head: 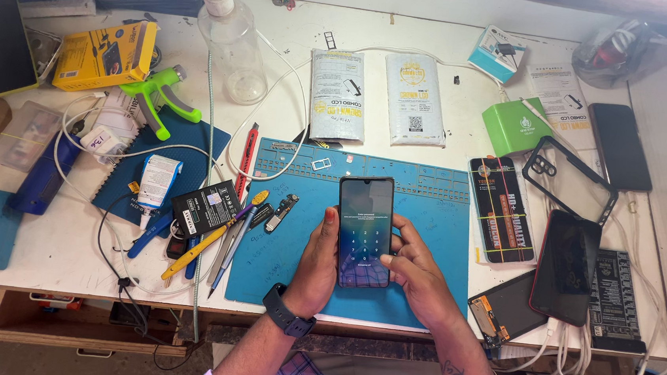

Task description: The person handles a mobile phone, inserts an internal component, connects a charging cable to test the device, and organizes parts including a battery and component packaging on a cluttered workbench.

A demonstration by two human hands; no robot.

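Observation:
A black smartphone [364, 230] with its screen lit, showing a number keypad, is held upright over the blue work mat [434, 219]. My left hand [315, 265], with a dark watch on the wrist, grips the phone's left edge. On the right edge rests my right hand [414, 275], its thumb touching the lower right of the screen. A thin band sits on the right wrist.
Tweezers, screwdrivers and a small phone battery [205, 207] lie left of the mat. A clear spray bottle [232, 41], two white pouches [376, 96], a yellow box [106, 54] and a green box [515, 126] stand behind. Several phones, cases and cables [575, 246] crowd the right side.

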